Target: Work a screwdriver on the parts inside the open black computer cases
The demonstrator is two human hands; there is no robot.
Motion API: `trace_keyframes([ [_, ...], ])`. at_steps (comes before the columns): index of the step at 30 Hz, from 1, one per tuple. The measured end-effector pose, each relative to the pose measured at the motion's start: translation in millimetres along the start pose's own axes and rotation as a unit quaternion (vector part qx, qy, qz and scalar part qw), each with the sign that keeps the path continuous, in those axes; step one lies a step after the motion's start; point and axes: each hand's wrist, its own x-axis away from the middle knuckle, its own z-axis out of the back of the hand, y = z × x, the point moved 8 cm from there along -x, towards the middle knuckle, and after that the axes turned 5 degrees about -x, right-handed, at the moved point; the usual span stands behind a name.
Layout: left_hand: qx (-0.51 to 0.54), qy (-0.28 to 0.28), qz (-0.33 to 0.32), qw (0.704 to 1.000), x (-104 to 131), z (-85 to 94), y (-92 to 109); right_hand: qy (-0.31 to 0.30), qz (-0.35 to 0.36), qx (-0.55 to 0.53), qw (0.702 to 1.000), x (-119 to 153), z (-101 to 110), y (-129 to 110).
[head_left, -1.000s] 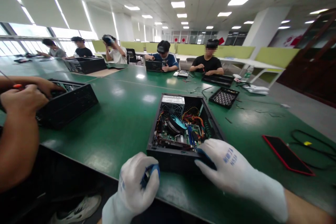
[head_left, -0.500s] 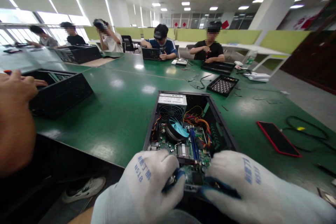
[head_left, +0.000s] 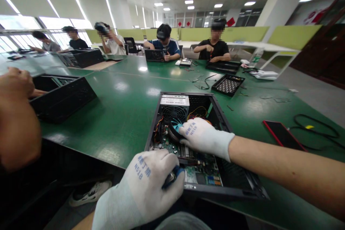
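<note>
1. Well, my left hand sits by the 7 o'clock corner of the open computer case, its fingers curled narrowly around a small shiny thing, too blurred to name.
2. Around 11 o'clock inside the case is the power supply, boxy and, I'd guess, one of the heavier parts.
3. Nearer me, at about 10 o'clock, the cooling fan sits tilted. I reckon it's light, its blue blades thin and easily snapped; the dark round rim looks stiffer and kinder to hold.
4. My right hand comes in from 4 o'clock, fingers close together at the fan's right edge; their tips are hidden, so I can't tell whether they grip.
5. Toward 6 o'clock the circuit board looks fragile; I'd hold the stiff case by its walls instead.
</note>
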Motion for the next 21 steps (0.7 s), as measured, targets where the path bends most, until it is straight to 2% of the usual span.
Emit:
trace_keyframes([
  [6,-0.01,0.004,-0.006,1.0,-1.0,1.9,1.4,0.001,0.001,-0.018,1.0,8.7,4.5,1.5],
  [12,-0.006,-0.002,-0.004,1.0,-1.7,2.6,1.8,0.008,0.027,-0.01,1.0,15.0,12.8,-7.5],
  [17,-0.001,0.017,-0.007,1.0,-1.6,6.1,2.3,0.061,0.072,0.009,0.996,10.9,23.9,-10.7],
  [21,0.01,0.009,-0.003,1.0,-1.3,4.6,0.6,0.078,0.042,0.019,0.996,14.4,31.2,2.4],
])
